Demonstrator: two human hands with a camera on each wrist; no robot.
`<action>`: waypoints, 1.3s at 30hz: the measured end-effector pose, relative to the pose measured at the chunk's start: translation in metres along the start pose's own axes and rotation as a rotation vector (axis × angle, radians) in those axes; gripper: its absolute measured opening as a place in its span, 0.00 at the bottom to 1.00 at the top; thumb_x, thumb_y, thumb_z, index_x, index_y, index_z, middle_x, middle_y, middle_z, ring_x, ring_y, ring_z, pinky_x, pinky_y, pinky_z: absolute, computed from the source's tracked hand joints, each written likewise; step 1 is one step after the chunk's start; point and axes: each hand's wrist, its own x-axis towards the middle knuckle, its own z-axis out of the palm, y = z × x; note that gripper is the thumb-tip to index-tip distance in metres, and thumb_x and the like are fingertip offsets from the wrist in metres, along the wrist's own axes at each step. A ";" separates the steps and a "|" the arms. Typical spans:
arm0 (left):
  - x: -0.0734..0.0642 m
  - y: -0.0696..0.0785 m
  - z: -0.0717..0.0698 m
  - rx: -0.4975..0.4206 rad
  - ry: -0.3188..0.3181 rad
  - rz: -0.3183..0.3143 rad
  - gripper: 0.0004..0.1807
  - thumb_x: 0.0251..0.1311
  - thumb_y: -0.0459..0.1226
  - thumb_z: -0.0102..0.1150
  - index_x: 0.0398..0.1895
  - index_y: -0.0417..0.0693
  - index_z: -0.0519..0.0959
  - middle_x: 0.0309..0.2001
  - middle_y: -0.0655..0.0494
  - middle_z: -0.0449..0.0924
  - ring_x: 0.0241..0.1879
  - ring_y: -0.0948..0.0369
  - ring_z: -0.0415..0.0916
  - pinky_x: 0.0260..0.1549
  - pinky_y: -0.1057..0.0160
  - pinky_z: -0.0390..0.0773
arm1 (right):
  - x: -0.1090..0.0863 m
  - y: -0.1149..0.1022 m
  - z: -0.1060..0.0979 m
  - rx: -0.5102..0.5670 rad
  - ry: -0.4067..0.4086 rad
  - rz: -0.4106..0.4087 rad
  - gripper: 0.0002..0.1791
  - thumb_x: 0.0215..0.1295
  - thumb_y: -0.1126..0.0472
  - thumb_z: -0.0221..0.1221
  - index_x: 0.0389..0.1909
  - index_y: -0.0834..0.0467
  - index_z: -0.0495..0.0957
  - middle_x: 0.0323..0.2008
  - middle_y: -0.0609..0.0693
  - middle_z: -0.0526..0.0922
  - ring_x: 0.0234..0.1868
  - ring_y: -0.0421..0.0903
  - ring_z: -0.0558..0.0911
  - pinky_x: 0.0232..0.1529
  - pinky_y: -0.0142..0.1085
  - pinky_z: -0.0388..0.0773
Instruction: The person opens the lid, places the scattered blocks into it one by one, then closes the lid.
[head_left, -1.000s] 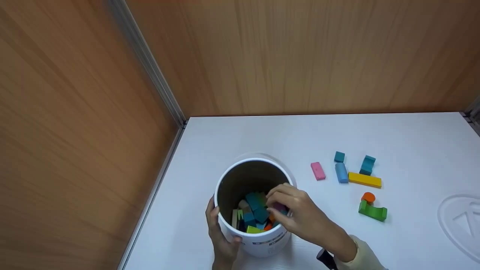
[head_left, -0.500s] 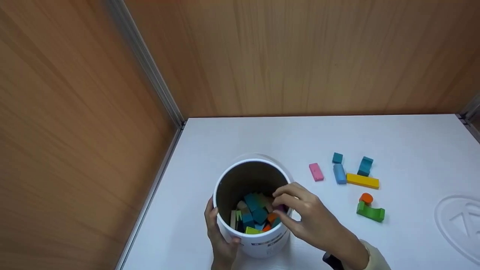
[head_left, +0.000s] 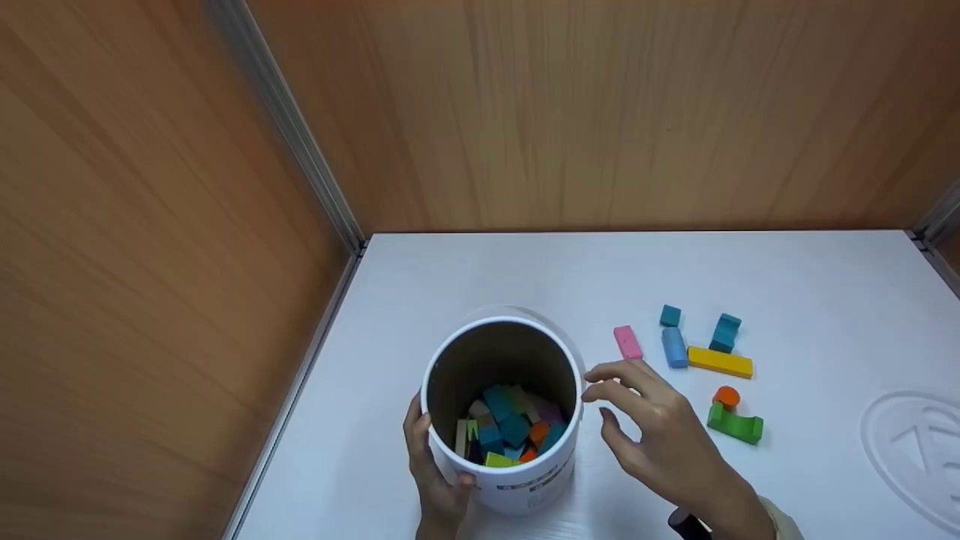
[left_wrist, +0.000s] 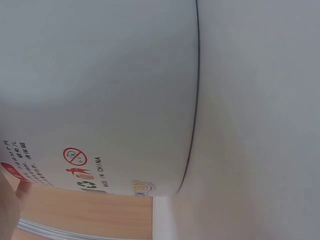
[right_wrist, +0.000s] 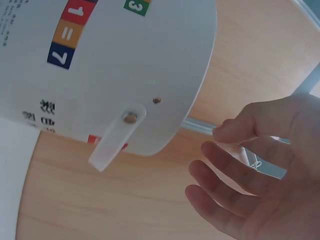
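Note:
A white bucket [head_left: 525, 487] with printed labels stands on the white table, its mouth facing up. Inside it lie several toy blocks [head_left: 514, 429] in teal, orange, purple, yellow-green and bare wood. My left hand [head_left: 436, 480] holds the bucket at its left side, fingers along the wall and thumb at the front; only part of this hand [left_wrist: 11, 202] shows in the left wrist view. To the right of the rim, my right hand [head_left: 660, 427] is apart from the bucket, its fingers loosely bent. The right wrist view shows nothing between the fingers of this hand [right_wrist: 255, 170].
Right of the bucket lie loose blocks: pink [head_left: 628, 342], teal cube [head_left: 670, 316], blue cylinder [head_left: 674, 348], teal curved block [head_left: 725, 333], yellow bar [head_left: 720, 361], orange cylinder [head_left: 727, 397] and green arch [head_left: 735, 424]. A clear lid [head_left: 911, 450] lies far right. Wooden panels [head_left: 600, 112] border the table.
My right hand has drawn out of the bucket's mouth and moved right, past the rim. A purple block near its fingertips before now lies among the others inside. My left hand keeps its hold.

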 end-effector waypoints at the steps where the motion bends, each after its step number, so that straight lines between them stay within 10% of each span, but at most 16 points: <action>1: 0.000 0.000 0.000 0.004 -0.001 0.002 0.44 0.61 0.63 0.47 0.64 0.36 0.52 0.68 0.33 0.50 0.65 0.45 0.55 0.65 0.55 0.59 | -0.001 0.001 -0.001 -0.017 0.010 0.008 0.20 0.44 0.75 0.68 0.35 0.50 0.81 0.44 0.42 0.79 0.46 0.36 0.76 0.40 0.30 0.80; 15: 0.002 0.004 0.000 0.001 -0.012 -0.031 0.44 0.61 0.63 0.47 0.64 0.37 0.52 0.68 0.35 0.50 0.65 0.46 0.55 0.65 0.57 0.58 | -0.015 0.031 -0.007 -0.157 0.120 0.087 0.21 0.38 0.75 0.72 0.32 0.51 0.81 0.42 0.47 0.80 0.46 0.43 0.78 0.36 0.36 0.83; 39: 0.004 0.009 0.001 0.009 -0.010 -0.061 0.46 0.59 0.65 0.46 0.64 0.37 0.53 0.69 0.37 0.51 0.65 0.43 0.55 0.67 0.54 0.55 | -0.045 0.082 -0.003 -0.186 0.044 0.424 0.15 0.45 0.70 0.71 0.35 0.56 0.79 0.38 0.52 0.80 0.41 0.53 0.77 0.40 0.51 0.81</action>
